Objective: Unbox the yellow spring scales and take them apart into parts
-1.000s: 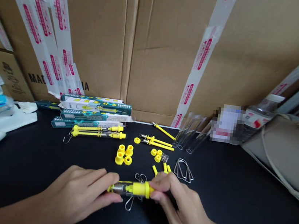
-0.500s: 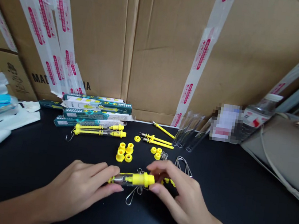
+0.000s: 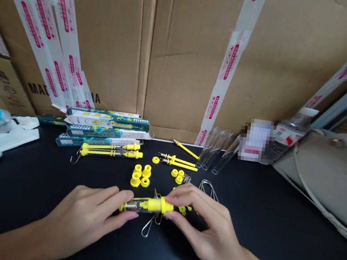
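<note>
A clear tube with yellow fittings (image 3: 152, 205) lies crosswise between my hands, low in the middle of the view. My left hand (image 3: 94, 209) is closed round its left part, where metal shows inside. The thumb and fingers of my right hand (image 3: 207, 224) pinch the yellow collar and cap at its right end. Metal hooks (image 3: 147, 227) lie on the table just below the tube. Several yellow caps (image 3: 140, 176) stand in a cluster beyond it. Small yellow pieces (image 3: 182, 210) show partly beside my right fingers.
Behind are stacked boxes (image 3: 107, 133), finished-looking yellow scales (image 3: 111, 151), yellow rods (image 3: 180, 163), clear tubes (image 3: 226, 154) and rings (image 3: 176, 176). Wire loops (image 3: 208, 189) lie past my right hand. A bottle (image 3: 289, 136) and grey bag (image 3: 329, 180) stand right; cardboard (image 3: 182, 63) rises behind.
My right hand has closed onto the yellow end of the tube, where its fingers were apart around it before. The whole view has shifted slightly.
</note>
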`<state>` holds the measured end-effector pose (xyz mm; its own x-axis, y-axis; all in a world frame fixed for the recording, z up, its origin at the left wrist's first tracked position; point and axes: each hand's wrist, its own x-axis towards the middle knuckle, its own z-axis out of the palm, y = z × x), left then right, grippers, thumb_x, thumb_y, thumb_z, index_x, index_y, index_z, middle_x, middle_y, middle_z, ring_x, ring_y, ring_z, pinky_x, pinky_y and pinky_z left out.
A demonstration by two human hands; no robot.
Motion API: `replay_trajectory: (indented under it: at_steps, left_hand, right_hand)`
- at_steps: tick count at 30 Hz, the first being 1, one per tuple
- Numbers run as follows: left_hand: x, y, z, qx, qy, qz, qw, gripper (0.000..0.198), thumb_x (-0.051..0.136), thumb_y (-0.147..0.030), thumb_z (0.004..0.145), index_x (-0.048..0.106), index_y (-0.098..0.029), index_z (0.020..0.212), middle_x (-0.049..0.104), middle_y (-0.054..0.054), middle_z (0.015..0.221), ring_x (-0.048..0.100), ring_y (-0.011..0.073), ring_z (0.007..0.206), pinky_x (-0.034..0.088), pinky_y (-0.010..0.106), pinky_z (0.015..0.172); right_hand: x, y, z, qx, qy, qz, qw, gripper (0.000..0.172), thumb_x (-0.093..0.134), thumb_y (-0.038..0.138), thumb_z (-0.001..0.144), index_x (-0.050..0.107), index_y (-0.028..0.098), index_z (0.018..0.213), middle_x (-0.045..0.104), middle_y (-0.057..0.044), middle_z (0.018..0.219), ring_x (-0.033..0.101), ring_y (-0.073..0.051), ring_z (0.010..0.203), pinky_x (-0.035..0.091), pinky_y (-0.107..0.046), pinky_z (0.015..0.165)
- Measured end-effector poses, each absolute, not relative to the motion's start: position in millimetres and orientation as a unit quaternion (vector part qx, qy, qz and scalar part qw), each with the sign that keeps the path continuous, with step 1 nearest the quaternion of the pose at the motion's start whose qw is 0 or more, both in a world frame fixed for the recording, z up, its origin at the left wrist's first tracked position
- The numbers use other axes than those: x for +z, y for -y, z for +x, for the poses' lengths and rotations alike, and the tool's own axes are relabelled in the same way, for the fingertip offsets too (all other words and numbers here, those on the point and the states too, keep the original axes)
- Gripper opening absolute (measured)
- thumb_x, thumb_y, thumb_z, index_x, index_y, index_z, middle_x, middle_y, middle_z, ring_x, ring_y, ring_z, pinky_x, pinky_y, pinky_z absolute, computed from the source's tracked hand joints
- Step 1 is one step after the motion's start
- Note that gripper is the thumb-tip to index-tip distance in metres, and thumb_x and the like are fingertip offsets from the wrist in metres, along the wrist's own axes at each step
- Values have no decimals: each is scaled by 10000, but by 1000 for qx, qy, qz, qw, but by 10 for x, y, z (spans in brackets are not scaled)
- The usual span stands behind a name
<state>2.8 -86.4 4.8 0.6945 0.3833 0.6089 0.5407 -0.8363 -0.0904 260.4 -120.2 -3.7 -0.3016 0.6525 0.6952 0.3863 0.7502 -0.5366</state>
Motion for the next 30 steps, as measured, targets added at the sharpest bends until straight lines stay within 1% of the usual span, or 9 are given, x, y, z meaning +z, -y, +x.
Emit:
replay_trajectory:
  at_steps: [4, 8, 12, 16, 18, 21, 22, 26, 30]
  left_hand:
    - [44, 863, 19, -296, 249, -910, 147, 320, 385, -360, 1080, 625, -178, 974, 671, -51, 668, 663, 95, 498, 428, 237, 454]
    - [49, 876, 17, -294, 245, -912, 146, 357, 366, -360, 1085, 639, -174, 950, 660, -49, 647, 650, 96, 479, 412, 241, 436]
    - [61, 887, 26, -290, 254, -914, 122, 407, 330, -368, 1092, 650, -179, 926, 668, -48, 650, 644, 94, 476, 406, 242, 428]
    - [57, 883, 29, -292, 253, -916, 109, 375, 351, -375, 1087, 634, -182, 934, 663, -55, 653, 653, 94, 483, 416, 245, 430]
    - [48, 877, 22, -300, 249, -914, 114, 341, 369, -366, 1084, 623, -178, 958, 677, -53, 679, 669, 95, 502, 431, 246, 442]
    - [34, 871, 10, -313, 245, -909, 127, 311, 391, -362, 1080, 614, -169, 981, 711, -43, 740, 700, 97, 549, 457, 245, 471]
    - [31, 871, 7, -313, 243, -909, 129, 306, 396, -363, 1078, 613, -167, 984, 716, -40, 750, 704, 98, 555, 461, 246, 475]
    - [31, 881, 12, -300, 238, -914, 132, 310, 378, -371, 1081, 603, -176, 992, 701, -48, 713, 694, 105, 532, 445, 259, 460]
    - [39, 894, 21, -295, 245, -912, 145, 340, 329, -380, 1090, 593, -194, 987, 701, -55, 693, 682, 104, 505, 424, 264, 446]
  right_hand:
    - [-20, 1216, 2606, 173, 772, -397, 465, 160, 647, 327, 959, 683, 191, 1035, 761, -29, 861, 727, -140, 687, 599, -222, 658]
    - [-39, 1229, 2591, 217, 778, -397, 435, 198, 556, 329, 1015, 680, 181, 973, 714, 13, 693, 662, -97, 507, 552, -184, 531]
    - [-31, 1218, 2576, 144, 802, -337, 472, 117, 577, 203, 999, 656, 178, 917, 722, -41, 808, 697, -140, 691, 586, -249, 657]
    - [-19, 1210, 2571, 113, 809, -295, 495, 165, 558, 109, 986, 650, 178, 868, 718, -69, 865, 699, -166, 802, 599, -292, 732]
    - [-17, 1217, 2572, 128, 797, -314, 499, 39, 637, 165, 959, 663, 184, 937, 730, -60, 892, 708, -162, 804, 603, -279, 743]
    - [-14, 1242, 2568, 177, 764, -384, 487, 219, 752, 327, 882, 659, 187, 1022, 730, -16, 827, 707, -139, 701, 595, -220, 667]
    - [-12, 1253, 2564, 197, 757, -403, 475, 213, 739, 351, 890, 656, 187, 998, 719, 4, 772, 692, -126, 642, 581, -200, 619]
    - [-23, 1278, 2552, 209, 763, -414, 451, 159, 638, 296, 966, 616, 194, 846, 668, 32, 676, 628, -101, 551, 516, -181, 541]
    - [-79, 1251, 2590, 164, 793, -348, 472, 101, 636, 175, 959, 579, 202, 879, 667, -5, 816, 641, -129, 707, 528, -228, 673]
